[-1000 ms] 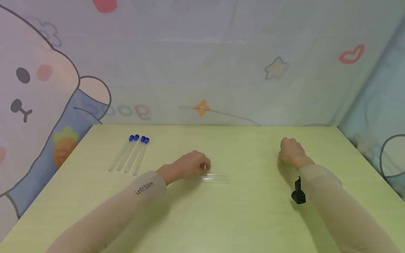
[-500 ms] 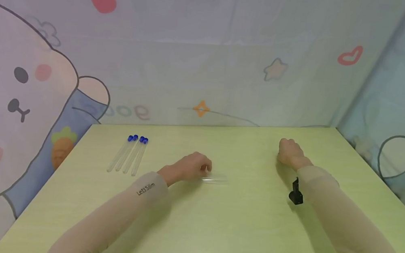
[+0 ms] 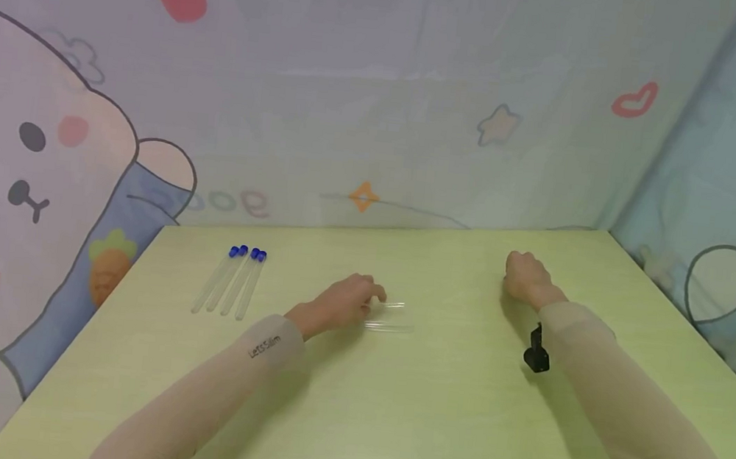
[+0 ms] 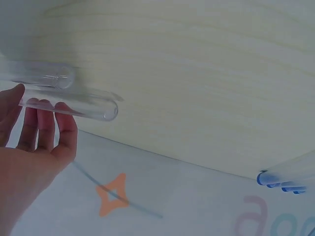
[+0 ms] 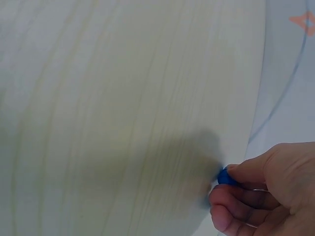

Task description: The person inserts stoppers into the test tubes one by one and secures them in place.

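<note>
My left hand [image 3: 341,301] pinches a clear test tube [image 4: 83,104] between thumb and fingertips, its rounded end pointing away from the fingers. In the head view that tube is raised just over the table. Beside it, more clear tube [image 3: 388,327] lies on the table; whether this is one or two pieces is hard to tell. Far to the right, my right hand [image 3: 527,278] holds a small blue cap [image 5: 227,178] between thumb and index finger near the tabletop. Its other fingers are curled, and what lies in the palm is mostly hidden.
Several blue-capped test tubes [image 3: 236,287] lie side by side at the table's left, caps toward the back. A black device [image 3: 537,353] hangs at the right wrist. Behind the table [image 3: 404,410] is a printed cloth [image 3: 326,107].
The left fingers have lifted one clear tube up and away from those beside it. My right hand stays in nearly the same place. The view has shifted slightly.
</note>
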